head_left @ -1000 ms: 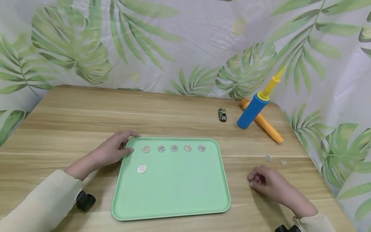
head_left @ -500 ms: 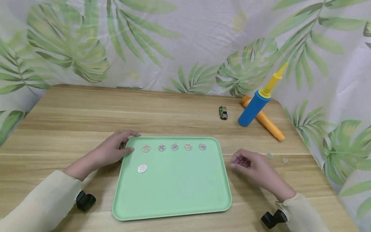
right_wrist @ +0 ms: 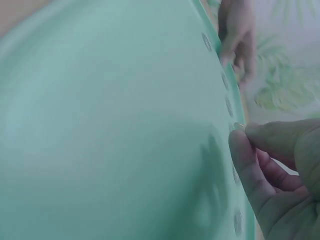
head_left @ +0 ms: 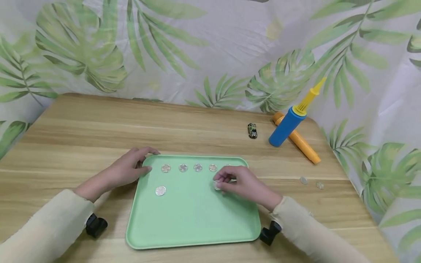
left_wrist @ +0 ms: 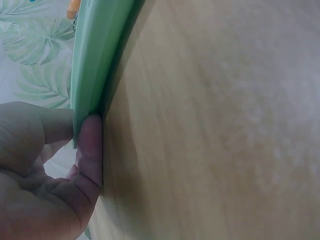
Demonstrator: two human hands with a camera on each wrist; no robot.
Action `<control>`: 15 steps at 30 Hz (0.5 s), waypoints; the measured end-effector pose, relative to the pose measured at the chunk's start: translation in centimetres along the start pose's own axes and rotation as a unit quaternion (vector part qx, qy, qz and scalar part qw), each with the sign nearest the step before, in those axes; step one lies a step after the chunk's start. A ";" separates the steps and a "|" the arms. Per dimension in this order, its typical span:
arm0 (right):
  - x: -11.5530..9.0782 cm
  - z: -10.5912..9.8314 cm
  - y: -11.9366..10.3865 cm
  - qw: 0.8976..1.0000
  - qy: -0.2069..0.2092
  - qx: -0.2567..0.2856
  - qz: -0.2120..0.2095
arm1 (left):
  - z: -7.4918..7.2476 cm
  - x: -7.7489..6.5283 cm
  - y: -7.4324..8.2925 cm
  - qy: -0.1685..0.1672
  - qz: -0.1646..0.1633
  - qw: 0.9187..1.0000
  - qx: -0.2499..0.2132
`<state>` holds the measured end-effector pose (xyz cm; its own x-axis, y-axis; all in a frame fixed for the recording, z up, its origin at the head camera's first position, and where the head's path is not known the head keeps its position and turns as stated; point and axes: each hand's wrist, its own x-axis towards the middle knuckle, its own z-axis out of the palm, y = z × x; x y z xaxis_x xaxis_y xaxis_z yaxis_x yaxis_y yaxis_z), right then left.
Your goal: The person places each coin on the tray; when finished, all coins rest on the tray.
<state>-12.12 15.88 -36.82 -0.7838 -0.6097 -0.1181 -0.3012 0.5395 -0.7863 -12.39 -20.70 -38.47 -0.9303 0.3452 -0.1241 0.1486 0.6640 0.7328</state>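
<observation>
Gripping the far-left corner of the green tray (head_left: pixel 194 219), we held its rim between the thumb and fingers of our left hand (head_left: pixel 128 168). With our right hand (head_left: pixel 240 182), we pinched a silver coin (head_left: pixel 216 185) between thumb and index finger. We positioned this coin over the right half of the tray, near the far side; we could not tell whether it touched the surface. Our two hands were well apart.

Along the far rim, we had a row of coins (head_left: pixel 197 167), spaced apart, its right end mostly hidden behind our right hand. Nearer to us, below the left end of that row, lay a single coin (head_left: pixel 160 190).

The tray rested on our wood-grain counter (head_left: pixel 98 128). To the right of the tray, we observed a left loose coin (head_left: pixel 303 180) and a right loose coin (head_left: pixel 319 185), lying near each other. Beyond the tray, toward the far right, we noted a toy car (head_left: pixel 252 130), a blue-and-yellow hand pump (head_left: pixel 287 127) and, partly behind the pump, an orange stick (head_left: pixel 304 148). A leaf-print cloth (head_left: pixel 230 40) hung behind the counter.
</observation>
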 end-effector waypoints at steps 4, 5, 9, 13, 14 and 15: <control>1.9 1.7 -1.0 1.000 -0.012 0.023 -0.002 | -0.1 -0.2 -0.1 0.003 0.001 1.000 0.003; 2.2 2.1 -1.2 0.999 -0.016 0.028 -0.003 | -0.1 -0.2 -0.2 0.003 0.004 1.000 0.004; 3.3 3.4 -1.4 0.999 -0.028 0.033 -0.021 | 0.0 -0.2 -0.1 0.004 0.005 1.000 0.003; 3.9 4.4 -1.7 0.999 -0.029 0.020 -0.039 | 0.0 -0.2 -0.2 0.005 0.001 1.000 0.004; 4.0 4.6 -1.8 0.999 -0.028 0.013 -0.044 | -0.1 -0.3 -0.2 0.006 0.001 1.000 0.004; 4.2 4.8 -2.0 0.998 -0.028 0.009 -0.049 | -0.1 -0.3 -0.2 0.007 0.000 1.000 0.004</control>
<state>-12.18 9.44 -38.67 -0.7187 -0.6914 -0.0728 -0.3656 0.4650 -0.8063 -12.17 -21.01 -38.52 -0.9350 0.3354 -0.1153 0.1506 0.6698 0.7271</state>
